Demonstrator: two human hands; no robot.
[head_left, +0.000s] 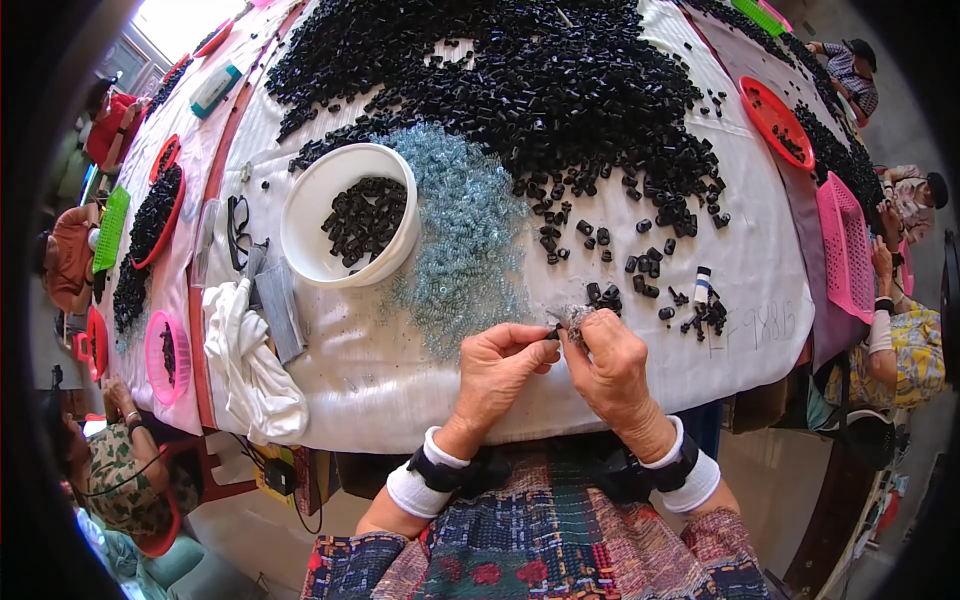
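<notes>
A heap of small parts [560, 90] covers the far side of the table [760, 260]. Before it lie the springs [455, 220]; just left of those stands the bowl [300, 222], more parts [365, 222] inside. Glasses [238, 232] rest left of the bowl, a rag [250, 370] nearer the worker. The left hand [500, 370] and right hand [615, 365] are at the near side.

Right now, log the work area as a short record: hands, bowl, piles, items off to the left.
Left hand: pinches a small black part
Right hand: pinches a greyish object, kind unclear
White bowl: upright, black pieces inside
Bluish pile: small translucent pieces, right of the bowl
Black heap: spread over the table's far side
Left side: eyeglasses, white cloth
</notes>
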